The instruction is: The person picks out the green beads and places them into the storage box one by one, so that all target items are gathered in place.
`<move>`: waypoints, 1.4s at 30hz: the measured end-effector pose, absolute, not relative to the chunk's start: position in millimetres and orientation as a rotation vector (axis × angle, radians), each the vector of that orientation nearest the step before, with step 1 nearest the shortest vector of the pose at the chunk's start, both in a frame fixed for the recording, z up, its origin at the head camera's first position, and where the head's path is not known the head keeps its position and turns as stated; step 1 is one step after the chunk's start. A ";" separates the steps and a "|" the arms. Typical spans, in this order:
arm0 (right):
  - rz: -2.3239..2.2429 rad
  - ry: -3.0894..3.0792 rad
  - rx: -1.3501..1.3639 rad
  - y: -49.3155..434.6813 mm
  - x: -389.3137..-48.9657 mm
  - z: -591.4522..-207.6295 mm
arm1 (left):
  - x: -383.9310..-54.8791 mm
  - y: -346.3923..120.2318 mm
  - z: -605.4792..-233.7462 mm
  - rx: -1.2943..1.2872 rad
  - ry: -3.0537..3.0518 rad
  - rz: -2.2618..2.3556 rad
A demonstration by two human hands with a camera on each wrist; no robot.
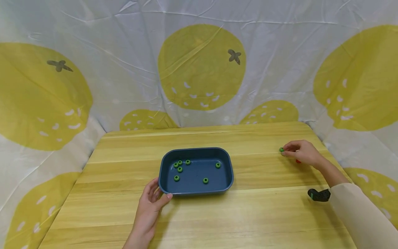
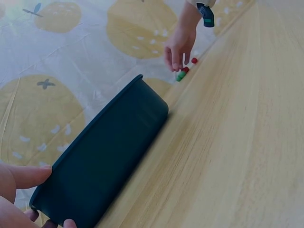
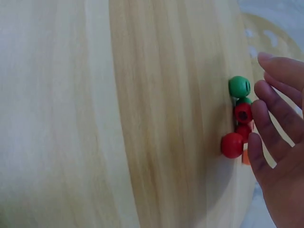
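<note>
My left hand (image 1: 150,208) grips the near left corner of a dark blue rectangular box (image 1: 192,186), its thumb at the rim. Several green beads (image 1: 205,180) with holes lie scattered on the box floor. At the table's right side my right hand (image 1: 306,153) reaches over a small group of beads. Its thumb and fingertips are around a green bead (image 3: 239,87), spread and slightly apart from it in the right wrist view. Red beads (image 3: 232,145) and an orange piece (image 3: 245,156) lie close under the fingers, partly hidden behind one another.
The wooden table (image 1: 248,214) has rounded far corners. A white cloth (image 1: 130,79) with large yellow fruit prints hangs behind it and along both sides. A black device (image 1: 319,195) with a green mark is beside the right sleeve (image 1: 360,211).
</note>
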State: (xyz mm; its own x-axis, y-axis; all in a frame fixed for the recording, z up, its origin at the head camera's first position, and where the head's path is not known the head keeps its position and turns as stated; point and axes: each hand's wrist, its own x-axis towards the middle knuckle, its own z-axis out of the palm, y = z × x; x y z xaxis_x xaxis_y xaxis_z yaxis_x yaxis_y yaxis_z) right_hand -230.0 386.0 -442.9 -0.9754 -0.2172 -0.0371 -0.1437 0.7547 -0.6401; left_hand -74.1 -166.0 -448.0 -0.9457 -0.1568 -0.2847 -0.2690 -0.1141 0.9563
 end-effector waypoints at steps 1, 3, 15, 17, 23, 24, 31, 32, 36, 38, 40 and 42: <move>-1.013 2.850 -0.303 386.8 -229.8 -443.8 | -74.0 -166.0 -448.0 -0.490 2.038 2.238; -0.983 2.878 -0.334 388.7 -230.2 -446.6 | -74.0 -166.0 -448.0 -0.486 2.039 2.244; -0.792 3.028 -0.429 388.3 -234.0 -458.8 | -74.6 -164.2 -447.7 -0.471 2.068 2.243; -0.779 3.044 -0.442 388.1 -234.8 -458.8 | -74.9 -163.6 -447.4 -0.465 2.087 2.240; -0.760 3.040 -0.457 387.9 -234.9 -459.3 | -74.8 -163.4 -447.2 -0.464 2.115 2.223; -0.760 3.033 -0.460 387.9 -234.8 -459.4 | -74.7 -163.6 -447.2 -0.465 2.116 2.219; -0.793 2.993 -0.462 385.8 -235.1 -454.6 | -74.1 -164.8 -446.4 -0.469 2.112 2.211; -0.804 2.989 -0.461 385.2 -235.2 -453.1 | -73.9 -164.9 -446.1 -0.471 2.112 2.210; -0.852 2.978 -0.455 381.5 -235.7 -446.0 | -73.2 -165.2 -445.2 -0.478 2.115 2.204; -0.866 2.981 -0.455 379.5 -235.8 -442.8 | -73.0 -165.4 -445.1 -0.482 2.117 2.201; -0.874 2.982 -0.457 377.8 -235.9 -440.3 | -72.9 -165.5 -445.3 -0.481 2.116 2.201; -0.863 2.994 -0.469 376.3 -236.7 -439.0 | -73.0 -165.7 -445.7 -0.480 2.114 2.202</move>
